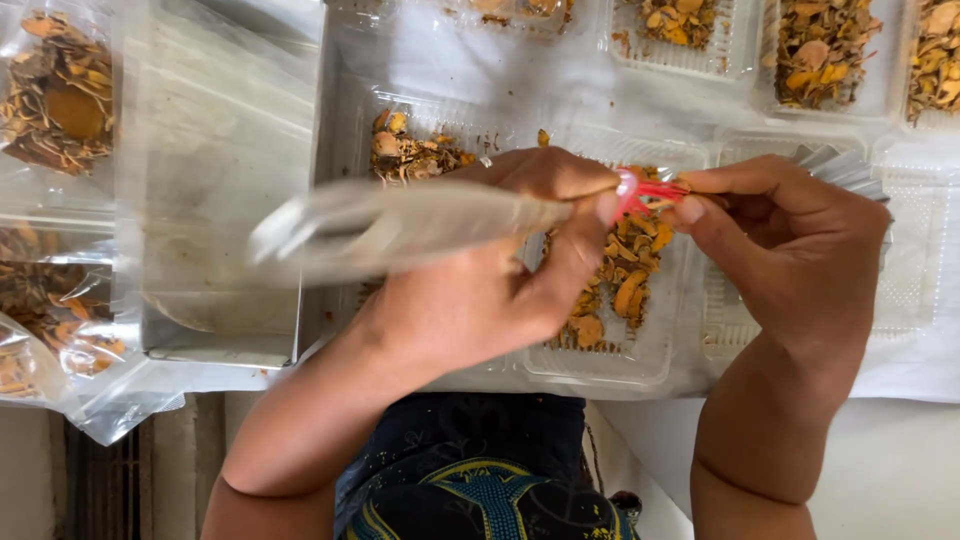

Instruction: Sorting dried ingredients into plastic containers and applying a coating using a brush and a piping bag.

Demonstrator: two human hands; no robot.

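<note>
At the far left lie sealed clear bags of dried orange slices [55, 95], and beside them sits a metal tray [215, 180], well apart from the fingers. A blurred clear plastic bag [400, 228] stretches from above the tray toward the middle, its twisted neck running into the left hand [500, 270]. That hand is closed around the neck of the bag, thumb and forefinger pinching it just where a red rubber band [645, 193] sits. A ring shows on one finger of that hand. The band lies right between the fingertips of both hands, touching them. The right hand [790, 250] has its thumb and forefinger pinched on the other side of the band, the other fingers curled in toward the palm; behind that hand a bit of pleated silver foil [845, 170] shows, though whether the fingers grip it I cannot tell. Under both hands rest clear plastic trays [640, 365], one holding dried orange and yellow pieces [615, 285] directly below the left thumb. More filled trays [820, 45] line the top edge, beyond the fingers, on a white covering [915, 370].
</note>
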